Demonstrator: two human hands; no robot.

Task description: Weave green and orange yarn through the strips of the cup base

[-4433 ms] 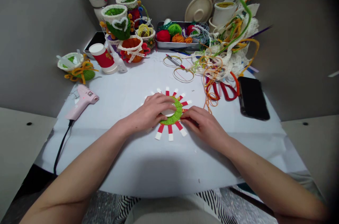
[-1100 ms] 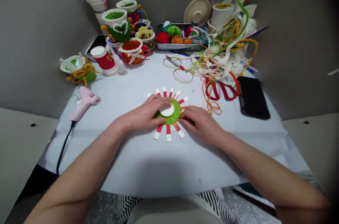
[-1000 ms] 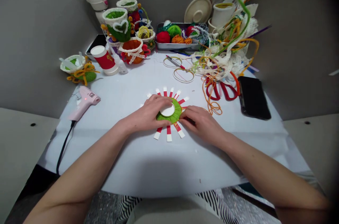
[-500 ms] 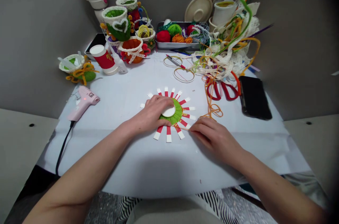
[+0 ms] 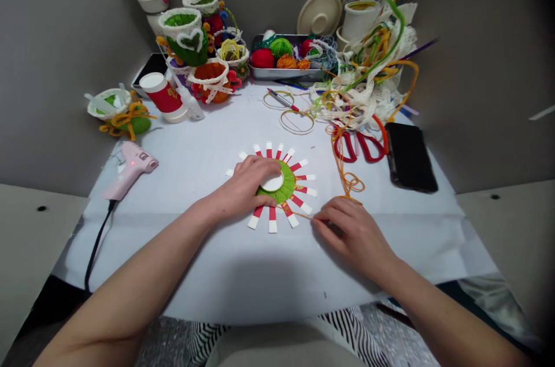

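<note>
A cut paper cup (image 5: 287,181) lies on the table, its red and white strips spread out like rays round a green yarn ring and a white centre. My left hand (image 5: 245,186) grips its left side, thumb at the lower edge and fingers over the top of the ring. My right hand (image 5: 353,229), to the right of the strips, pinches an orange yarn (image 5: 303,216). The yarn runs taut from near my left thumb across the lower right strips to my right fingertips. More orange yarn (image 5: 354,182) lies looped behind my right hand.
A pink glue gun (image 5: 132,169) lies left, its cord over the table edge. Red-handled scissors (image 5: 372,148) and a black phone (image 5: 411,156) lie right. Behind are yarn-covered cups (image 5: 184,37), a red and white cup (image 5: 163,98), a metal tray (image 5: 288,74) of yarn balls and tangled lace (image 5: 368,95).
My right hand has drawn slightly away from the strips, and more of the orange yarn shows between it and the cup. My left hand keeps its hold. The whole view has shifted slightly.
</note>
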